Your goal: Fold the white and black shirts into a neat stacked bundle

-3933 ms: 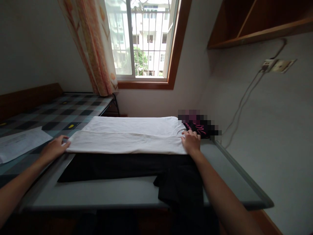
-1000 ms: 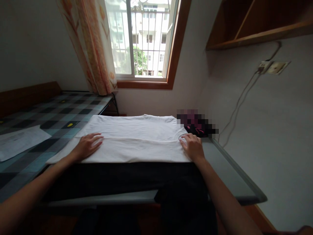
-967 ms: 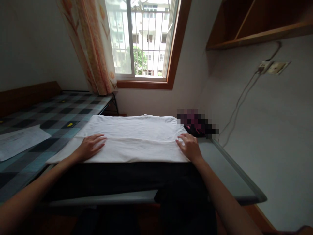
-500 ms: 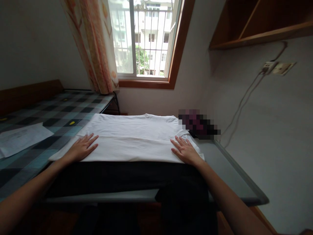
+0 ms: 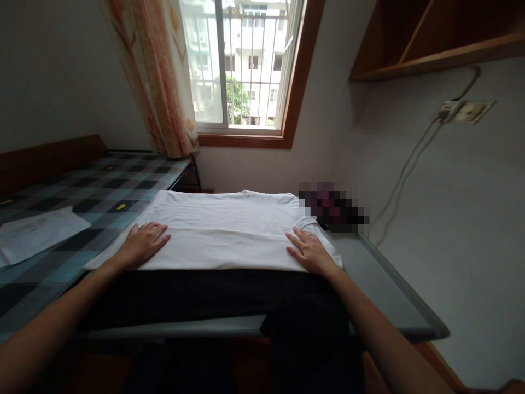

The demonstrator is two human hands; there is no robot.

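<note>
Over the near edge of the grey, flat-topped table [image 5: 389, 290] hangs part of a black cloth garment [image 5: 176, 293], perhaps placed there to be out of the way. Just beyond it, across the table, lies a thin white fabric shirt [image 5: 229, 249]. On its near side rest the left hand [image 5: 141, 244] and the right hand [image 5: 310, 253], well apart, palms down, fingers spread and clamped on nothing, seemingly pressing the cloth flat. The shirt's long axis runs left to right, along the table's near edge; its likely neckline (a curved seam near the right hand) points right. Farther back sits a dark, purplish bundle [image 5: 338, 210], too blurred to identify.
</note>
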